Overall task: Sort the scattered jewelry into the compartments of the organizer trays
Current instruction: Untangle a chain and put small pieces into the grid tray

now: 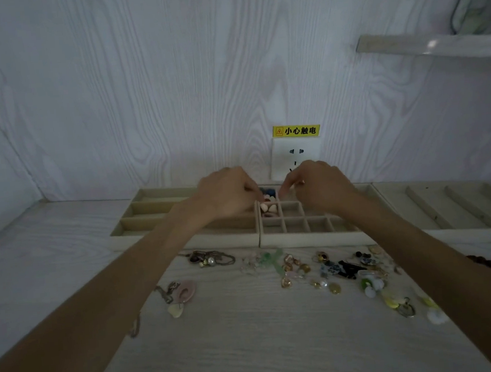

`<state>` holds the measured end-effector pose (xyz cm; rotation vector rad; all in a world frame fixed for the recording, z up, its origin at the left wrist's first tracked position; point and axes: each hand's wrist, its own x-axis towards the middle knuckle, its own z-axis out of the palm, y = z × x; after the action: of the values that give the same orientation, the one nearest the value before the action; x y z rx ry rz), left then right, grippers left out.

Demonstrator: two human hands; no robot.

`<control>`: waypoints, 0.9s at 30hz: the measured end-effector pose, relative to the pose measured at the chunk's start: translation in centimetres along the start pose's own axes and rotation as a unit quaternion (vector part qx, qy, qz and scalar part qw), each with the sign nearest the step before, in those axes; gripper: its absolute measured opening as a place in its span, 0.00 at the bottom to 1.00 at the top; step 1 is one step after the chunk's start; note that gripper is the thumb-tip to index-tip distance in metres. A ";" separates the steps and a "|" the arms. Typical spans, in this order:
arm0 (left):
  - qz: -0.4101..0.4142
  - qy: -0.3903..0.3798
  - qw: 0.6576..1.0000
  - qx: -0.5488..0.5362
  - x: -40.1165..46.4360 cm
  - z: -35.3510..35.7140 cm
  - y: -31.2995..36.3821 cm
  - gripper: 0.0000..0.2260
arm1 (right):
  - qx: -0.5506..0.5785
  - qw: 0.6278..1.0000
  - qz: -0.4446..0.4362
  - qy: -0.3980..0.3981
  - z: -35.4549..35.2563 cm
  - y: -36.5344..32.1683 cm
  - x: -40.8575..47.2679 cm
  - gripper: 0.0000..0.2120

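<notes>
Two beige organizer trays stand side by side at the back of the table: a long-slot tray (140,214) on the left and a grid tray (317,237) in the middle. Both hands hover over the grid tray's back left compartments, which hold small blue, red and pale pieces (268,206). My left hand (228,194) has its fingers curled down at those compartments; what it holds is hidden. My right hand (317,185) pinches thumb and forefinger together above the tray; any piece between them is too small to make out. Scattered jewelry (334,270) lies in front of the trays.
A third tray with long ridges (454,206) sits at the right. Chain necklaces (212,258) and a pink oval pendant (185,292) lie left of the loose pile. A wall socket with a yellow warning label (296,131) is behind the trays. A shelf (434,46) juts out upper right.
</notes>
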<state>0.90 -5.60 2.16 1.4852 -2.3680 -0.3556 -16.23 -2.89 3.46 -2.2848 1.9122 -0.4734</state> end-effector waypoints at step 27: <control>-0.043 -0.016 0.999 -0.010 -16.5 0.6 -4.7 0.04 | 0.012 0.970 -0.231 -0.073 6.9 -8.1 -7.8 0.11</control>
<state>11.21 7.32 -2.39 1.5878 -2.3219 -0.4260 -7.66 5.51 -1.93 -2.6629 1.2949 -0.3563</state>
